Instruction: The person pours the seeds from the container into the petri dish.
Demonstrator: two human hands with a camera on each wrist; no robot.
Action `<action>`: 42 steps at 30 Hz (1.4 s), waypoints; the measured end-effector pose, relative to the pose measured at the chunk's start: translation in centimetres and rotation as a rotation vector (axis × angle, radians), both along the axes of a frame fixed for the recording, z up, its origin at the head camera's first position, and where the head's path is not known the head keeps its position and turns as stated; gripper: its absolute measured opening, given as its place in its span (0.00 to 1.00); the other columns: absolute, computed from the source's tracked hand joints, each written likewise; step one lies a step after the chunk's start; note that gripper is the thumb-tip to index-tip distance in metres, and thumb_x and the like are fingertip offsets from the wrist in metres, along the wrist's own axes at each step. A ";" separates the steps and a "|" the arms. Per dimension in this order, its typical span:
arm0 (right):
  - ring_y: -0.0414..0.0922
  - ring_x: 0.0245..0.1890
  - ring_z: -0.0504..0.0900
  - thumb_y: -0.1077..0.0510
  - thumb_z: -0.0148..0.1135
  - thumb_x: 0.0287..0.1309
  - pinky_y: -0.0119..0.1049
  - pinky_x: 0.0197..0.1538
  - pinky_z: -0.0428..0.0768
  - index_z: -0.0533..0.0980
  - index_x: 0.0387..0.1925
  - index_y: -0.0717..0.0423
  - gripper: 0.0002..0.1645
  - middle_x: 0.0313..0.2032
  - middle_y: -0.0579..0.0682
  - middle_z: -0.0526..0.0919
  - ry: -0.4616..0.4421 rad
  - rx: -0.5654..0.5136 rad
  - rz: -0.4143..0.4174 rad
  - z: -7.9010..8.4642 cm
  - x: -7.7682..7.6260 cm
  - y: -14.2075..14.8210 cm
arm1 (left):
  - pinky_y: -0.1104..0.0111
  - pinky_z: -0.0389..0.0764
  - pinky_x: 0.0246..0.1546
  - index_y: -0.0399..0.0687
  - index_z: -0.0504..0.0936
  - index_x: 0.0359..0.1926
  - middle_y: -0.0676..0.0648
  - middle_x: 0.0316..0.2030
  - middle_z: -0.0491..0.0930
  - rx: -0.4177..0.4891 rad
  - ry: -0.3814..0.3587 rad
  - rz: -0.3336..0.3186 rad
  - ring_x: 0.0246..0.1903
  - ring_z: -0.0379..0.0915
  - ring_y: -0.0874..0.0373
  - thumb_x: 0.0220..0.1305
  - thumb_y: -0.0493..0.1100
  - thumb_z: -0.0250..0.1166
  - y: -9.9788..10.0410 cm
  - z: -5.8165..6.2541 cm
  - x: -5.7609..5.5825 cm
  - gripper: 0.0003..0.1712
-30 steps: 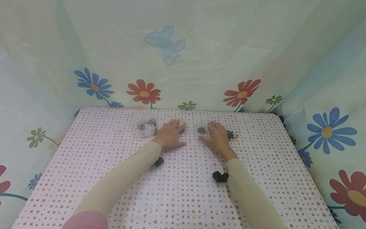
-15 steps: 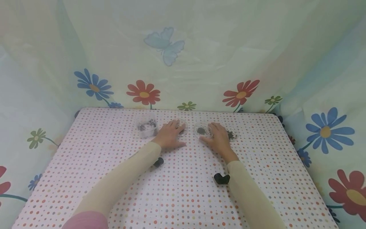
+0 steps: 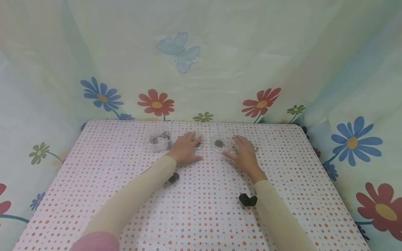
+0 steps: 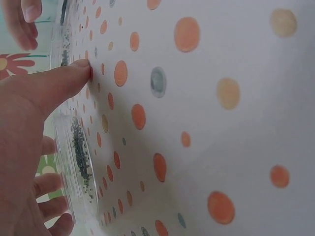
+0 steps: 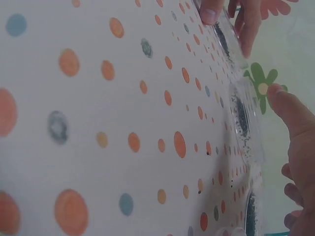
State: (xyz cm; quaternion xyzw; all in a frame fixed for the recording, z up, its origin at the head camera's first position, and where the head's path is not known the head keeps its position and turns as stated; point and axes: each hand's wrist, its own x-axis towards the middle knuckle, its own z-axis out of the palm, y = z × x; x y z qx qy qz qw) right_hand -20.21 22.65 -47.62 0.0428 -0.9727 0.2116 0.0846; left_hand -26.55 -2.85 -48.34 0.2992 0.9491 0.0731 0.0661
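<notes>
In the head view, my left hand lies with fingers spread at a shallow clear round dish with dark grains in it. In the left wrist view its thumb is stretched toward the cloth and its fingertips are at the far side of that dish. My right hand, fingers spread, is above a right-hand dish of dark grains and partly hides it. Between the hands sits a middle clear dish with a dark heap of grains; the right wrist view shows this dish near the right thumb.
A clear square container with dark grains stands left of the left hand. Black wrist devices show by the sleeves. The dotted cloth covers the table, and a flowered curtain hangs behind it. A few stray grains dot the cloth.
My right hand has shifted a little to the right, away from the middle dish and further over the right-hand one. The left hand stays at its dish. The head view has tilted slightly.
</notes>
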 end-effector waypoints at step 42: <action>0.59 0.68 0.63 0.43 0.73 0.48 0.58 0.71 0.58 0.66 0.65 0.61 0.47 0.65 0.61 0.68 0.135 0.013 0.011 -0.2 2.9 1.6 | 0.48 0.57 0.71 0.58 0.54 0.75 0.43 0.75 0.52 0.026 -0.018 0.004 0.74 0.48 0.46 0.57 0.70 0.62 -0.1 0.0 0.1 0.51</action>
